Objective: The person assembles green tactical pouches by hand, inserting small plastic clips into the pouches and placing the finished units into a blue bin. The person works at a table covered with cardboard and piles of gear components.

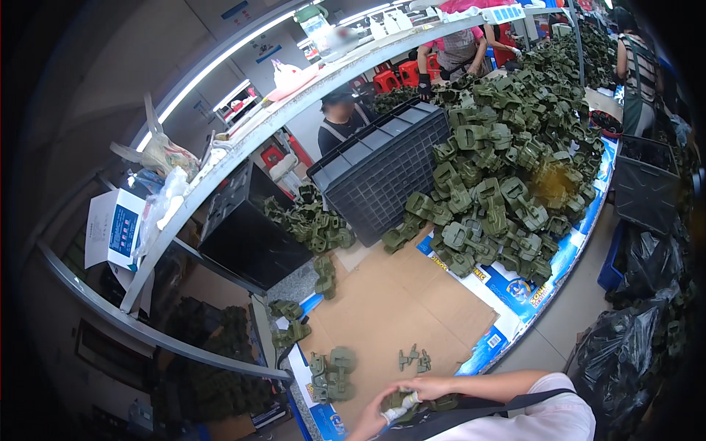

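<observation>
Close to my body at the bottom of the view, my left hand (pixel 373 417) and my right hand (pixel 426 386) meet around an olive-green moulded plastic part (pixel 445 403). Both hands have their fingers closed on it, and much of the part is hidden by them and by my dark apron. White wrapping (pixel 403 406) shows around fingers where the hands come together. Just beyond my right hand lie small green plastic pieces (pixel 415 359) on the brown cardboard sheet (pixel 397 301). Larger green plastic parts (pixel 333 373) rest on the cardboard left of them.
A large heap of green plastic parts (pixel 507 176) covers the table's far right. Beside it, a dark grey crate (pixel 386 173) stands tilted. A black bin (pixel 254 228) is at left, under a metal shelf (pixel 243 140). Black plastic bags (pixel 618 353) lie right; other people work beyond.
</observation>
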`<state>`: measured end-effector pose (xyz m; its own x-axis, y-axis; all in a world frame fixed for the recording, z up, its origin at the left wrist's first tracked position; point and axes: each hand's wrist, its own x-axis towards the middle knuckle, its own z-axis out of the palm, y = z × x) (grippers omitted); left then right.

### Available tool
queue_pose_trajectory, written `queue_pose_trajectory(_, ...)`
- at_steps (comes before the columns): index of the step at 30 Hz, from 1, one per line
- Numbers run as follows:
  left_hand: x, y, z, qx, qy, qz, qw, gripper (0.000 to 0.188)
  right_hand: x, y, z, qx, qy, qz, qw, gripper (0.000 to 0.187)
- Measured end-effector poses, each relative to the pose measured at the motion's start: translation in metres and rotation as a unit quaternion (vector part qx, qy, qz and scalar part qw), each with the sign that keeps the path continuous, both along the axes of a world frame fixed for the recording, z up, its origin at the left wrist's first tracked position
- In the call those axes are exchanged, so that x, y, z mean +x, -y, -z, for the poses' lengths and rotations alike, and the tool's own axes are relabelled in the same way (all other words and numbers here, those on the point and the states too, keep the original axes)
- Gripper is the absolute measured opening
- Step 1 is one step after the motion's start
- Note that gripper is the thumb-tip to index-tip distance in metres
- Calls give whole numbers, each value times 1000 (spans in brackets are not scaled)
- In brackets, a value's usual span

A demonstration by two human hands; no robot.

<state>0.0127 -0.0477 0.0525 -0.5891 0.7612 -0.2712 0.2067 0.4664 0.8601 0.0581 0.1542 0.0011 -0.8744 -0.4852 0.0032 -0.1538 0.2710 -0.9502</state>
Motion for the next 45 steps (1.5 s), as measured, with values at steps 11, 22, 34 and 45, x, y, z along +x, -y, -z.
queue_pose_trajectory(11,6,-21,-5,141,165,-132,967,65,30,-9,-38,-96,-95,316,939,71)
queue_pose_trajectory(22,14,-32,-16,-9,346,-37,937,35,86,-12,-46,-100,55,250,961,54)
queue_pose_trajectory(34,-13,-154,-18,216,164,45,961,84,128,-129,-75,-141,-28,488,861,53)
queue_pose_trajectory(45,-7,-344,7,123,-145,-40,981,86,150,-467,-63,-91,-189,792,573,38)
